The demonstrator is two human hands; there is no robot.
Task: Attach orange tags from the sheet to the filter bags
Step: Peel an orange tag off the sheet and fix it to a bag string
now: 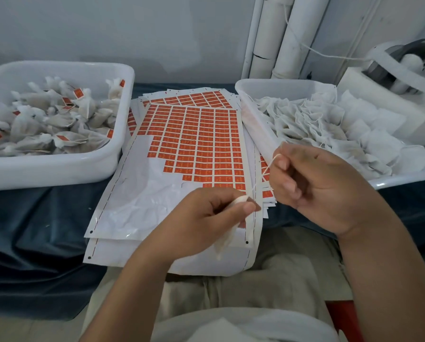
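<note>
Over the sheet's (199,144) near edge the left hand (206,213) pinches a bag (225,240), the right hand (312,188) its string (263,174) — no tag on yet. The sheet is partly stripped. Left of it, tagged bags (58,119) fill a tub (58,174); right of it, many bare bags (317,124) remain.

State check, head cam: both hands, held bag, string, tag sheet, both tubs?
Left hand: pinches small white filter bag, hanging down.
Right hand: pinches the bag's thin white string.
Top paper sheet of orange tags: lower-left part peeled bare.
Left white plastic tub: holds tagged bags.
Right white plastic tub: holds untagged bags.
</note>
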